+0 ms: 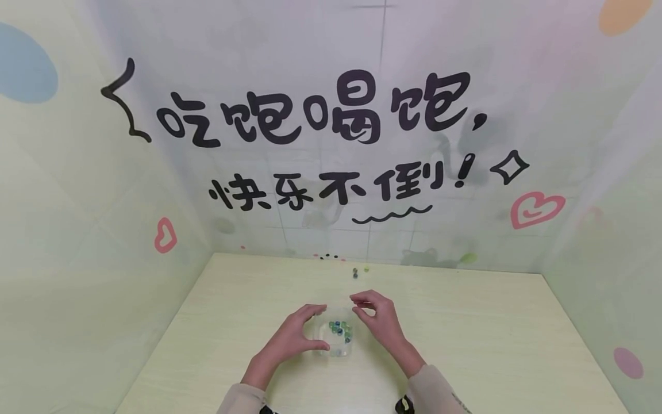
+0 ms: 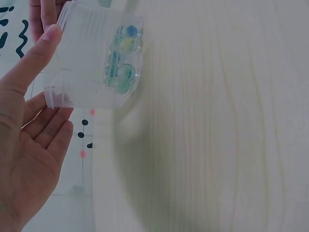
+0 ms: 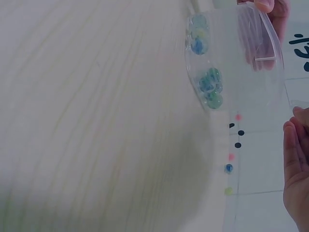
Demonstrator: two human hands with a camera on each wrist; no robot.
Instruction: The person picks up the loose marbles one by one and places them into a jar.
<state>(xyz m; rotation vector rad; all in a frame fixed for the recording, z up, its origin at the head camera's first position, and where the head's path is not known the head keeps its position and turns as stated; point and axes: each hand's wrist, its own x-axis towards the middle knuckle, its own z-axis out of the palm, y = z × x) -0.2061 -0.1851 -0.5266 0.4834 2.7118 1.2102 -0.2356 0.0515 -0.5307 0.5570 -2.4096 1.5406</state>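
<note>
A clear plastic container point(image 1: 333, 351) holds several green and blue glass marbles point(image 2: 123, 72) at its bottom. My left hand point(image 1: 297, 333) grips it from the left, the thumb on the near side and the fingers on the far side. My right hand point(image 1: 380, 319) is at the right of the container's rim, fingers bent and thumb close to them. In the right wrist view the right hand's fingertips point(image 3: 289, 126) are beside the container's open end. I cannot tell whether something small is between them.
Beyond the hands, near the table's back edge, lie a few loose marbles point(image 1: 355, 274), dark and yellow-green. The pale wooden table point(image 1: 491, 345) meets a printed curtain point(image 1: 310, 241) at the back and on both sides.
</note>
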